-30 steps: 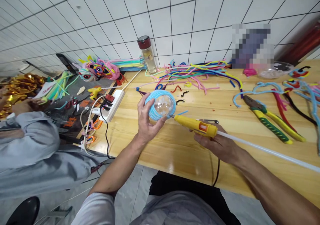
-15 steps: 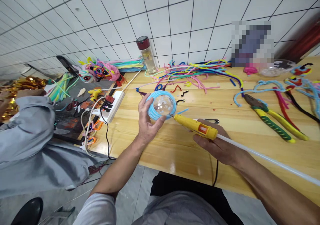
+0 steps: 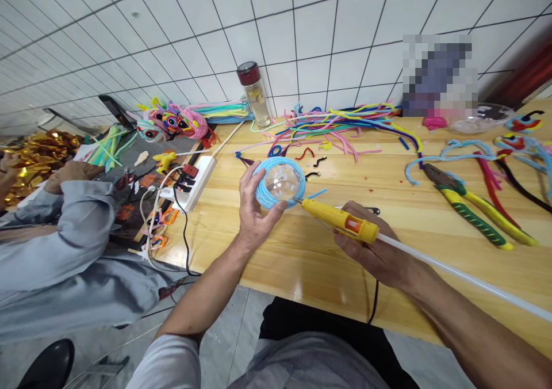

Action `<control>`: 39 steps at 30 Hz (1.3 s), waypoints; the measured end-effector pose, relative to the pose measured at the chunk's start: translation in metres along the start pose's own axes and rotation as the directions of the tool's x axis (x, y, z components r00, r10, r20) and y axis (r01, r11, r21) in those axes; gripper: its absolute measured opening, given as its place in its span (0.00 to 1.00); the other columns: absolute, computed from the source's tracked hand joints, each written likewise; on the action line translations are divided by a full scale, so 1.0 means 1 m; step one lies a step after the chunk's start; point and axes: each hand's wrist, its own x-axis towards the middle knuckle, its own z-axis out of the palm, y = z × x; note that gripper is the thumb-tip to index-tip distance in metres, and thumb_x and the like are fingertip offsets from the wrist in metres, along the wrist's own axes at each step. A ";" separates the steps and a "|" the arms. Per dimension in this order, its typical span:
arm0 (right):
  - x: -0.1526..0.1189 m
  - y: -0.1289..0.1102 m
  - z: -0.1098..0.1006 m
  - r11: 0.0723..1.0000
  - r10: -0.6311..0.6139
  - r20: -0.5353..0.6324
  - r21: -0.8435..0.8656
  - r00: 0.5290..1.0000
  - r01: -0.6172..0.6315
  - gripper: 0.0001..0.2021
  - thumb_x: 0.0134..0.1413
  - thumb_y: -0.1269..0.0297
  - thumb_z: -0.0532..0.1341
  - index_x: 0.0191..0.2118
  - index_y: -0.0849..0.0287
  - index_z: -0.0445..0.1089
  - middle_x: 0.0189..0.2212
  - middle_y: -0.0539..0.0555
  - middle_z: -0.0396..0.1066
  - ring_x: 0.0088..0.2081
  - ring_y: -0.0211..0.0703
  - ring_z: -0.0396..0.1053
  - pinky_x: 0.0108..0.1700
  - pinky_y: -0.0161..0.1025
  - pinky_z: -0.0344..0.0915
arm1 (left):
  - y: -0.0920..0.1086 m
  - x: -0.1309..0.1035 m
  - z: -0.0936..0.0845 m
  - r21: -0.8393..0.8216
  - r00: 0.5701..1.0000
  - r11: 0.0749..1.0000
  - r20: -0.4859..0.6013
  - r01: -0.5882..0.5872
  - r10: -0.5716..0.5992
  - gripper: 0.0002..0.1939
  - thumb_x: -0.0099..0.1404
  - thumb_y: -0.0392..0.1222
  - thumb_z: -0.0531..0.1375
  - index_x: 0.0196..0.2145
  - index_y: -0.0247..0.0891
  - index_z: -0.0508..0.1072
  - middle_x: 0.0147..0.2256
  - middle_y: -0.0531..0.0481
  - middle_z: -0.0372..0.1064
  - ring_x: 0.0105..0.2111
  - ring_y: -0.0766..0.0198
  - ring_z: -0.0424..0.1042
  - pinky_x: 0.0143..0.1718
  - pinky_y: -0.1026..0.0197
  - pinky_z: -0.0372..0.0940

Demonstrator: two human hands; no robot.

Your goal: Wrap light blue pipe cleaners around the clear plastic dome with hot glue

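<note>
My left hand is wrapped round the side of a clear plastic dome, thumb at its near edge. Coils of light blue pipe cleaner ring the dome, and a short loose end sticks out to the right. In my right hand is a yellow hot glue gun, with a long white glue stick out of its back. The gun's nozzle points left and meets the lower right of the blue coil, close to my left thumb; whether glue is coming out is too small to tell.
Pliers with green and yellow handles lie at right. Loose pipe cleaners and a bottle stand along the tiled wall. A power strip with cords is at left, near a second glue gun and a co-worker's sleeve.
My hands, the blue-ringed dome and the glue gun keep practically the same pose; the view has shifted slightly. The co-worker's arm at left has moved to the right.
</note>
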 end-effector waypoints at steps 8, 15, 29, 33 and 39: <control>0.001 -0.002 0.000 0.999 0.030 0.022 0.028 0.999 -0.030 0.10 0.69 0.64 0.58 0.33 0.51 0.60 0.30 0.49 0.64 0.33 0.43 0.67 0.34 0.40 0.62 | 0.000 0.001 0.000 -0.012 1.000 1.000 -0.005 -0.003 0.003 0.37 0.70 0.62 0.65 0.71 0.53 0.61 0.69 0.40 0.62 0.71 0.43 0.63 0.71 0.36 0.61; -0.003 0.003 0.001 1.000 0.021 0.045 0.013 0.999 -0.021 0.10 0.72 0.64 0.58 0.34 0.52 0.61 0.31 0.48 0.63 0.34 0.42 0.66 0.35 0.40 0.62 | 0.001 0.000 0.000 0.011 1.000 1.000 0.009 0.022 -0.022 0.37 0.71 0.64 0.63 0.72 0.52 0.60 0.70 0.39 0.61 0.71 0.43 0.63 0.70 0.36 0.63; -0.003 0.003 0.001 0.999 0.037 0.055 -0.026 0.998 -0.036 0.12 0.72 0.60 0.58 0.34 0.51 0.59 0.30 0.48 0.63 0.32 0.42 0.64 0.34 0.40 0.61 | 0.002 0.001 0.001 0.007 1.000 1.000 -0.012 0.011 -0.011 0.36 0.71 0.63 0.64 0.71 0.52 0.62 0.68 0.39 0.63 0.70 0.44 0.64 0.70 0.35 0.63; -0.001 0.002 0.002 0.999 0.034 0.037 -0.013 0.999 -0.034 0.12 0.71 0.60 0.58 0.33 0.51 0.58 0.29 0.48 0.63 0.31 0.43 0.64 0.33 0.41 0.61 | 0.002 0.001 0.001 0.019 1.000 1.000 -0.006 0.017 -0.017 0.37 0.71 0.64 0.64 0.70 0.52 0.61 0.68 0.39 0.63 0.70 0.44 0.65 0.70 0.35 0.63; 0.000 0.002 0.003 1.000 0.025 0.023 -0.009 0.999 -0.025 0.12 0.70 0.61 0.59 0.32 0.51 0.58 0.29 0.48 0.62 0.31 0.42 0.64 0.33 0.40 0.60 | 0.000 0.000 0.000 -0.002 1.000 1.000 0.000 0.022 -0.022 0.37 0.71 0.63 0.64 0.71 0.53 0.61 0.69 0.39 0.62 0.71 0.43 0.63 0.70 0.35 0.63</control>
